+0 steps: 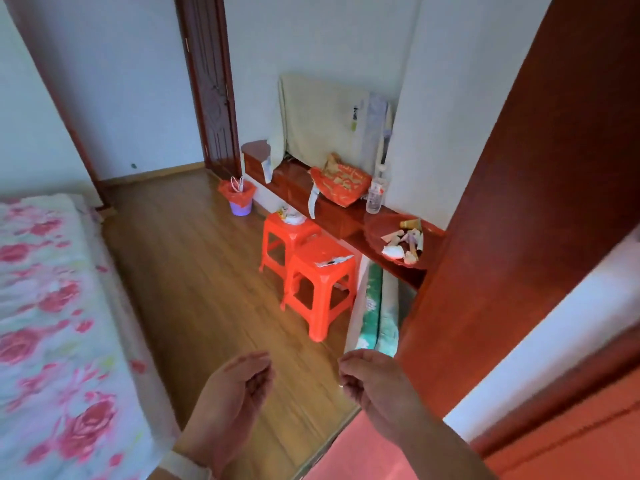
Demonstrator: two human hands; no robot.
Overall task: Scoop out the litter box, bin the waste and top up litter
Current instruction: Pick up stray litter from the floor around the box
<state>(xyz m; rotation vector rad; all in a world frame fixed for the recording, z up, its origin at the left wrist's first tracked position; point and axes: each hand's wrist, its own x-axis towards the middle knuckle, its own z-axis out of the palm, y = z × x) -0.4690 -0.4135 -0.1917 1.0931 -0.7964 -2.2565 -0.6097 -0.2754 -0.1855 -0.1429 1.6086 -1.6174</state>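
Observation:
Both hands hang in front of me over the wooden floor, near the bottom of the view. My left hand (239, 386) has loosely curled fingers and holds nothing; a white band sits on its wrist. My right hand (370, 379) is also loosely curled and holds nothing. A small purple bin (240, 204) lined with a red bag stands on the floor at the far wall, beside the door. No litter box, scoop or litter bag shows in this view.
Two red plastic stools (317, 271) stand mid-room beside a low red-brown bench (339, 216) with a red bag, a bottle and a plate of shells. A flowered bed (45, 323) fills the left. A dark red door (519, 202) stands at my right.

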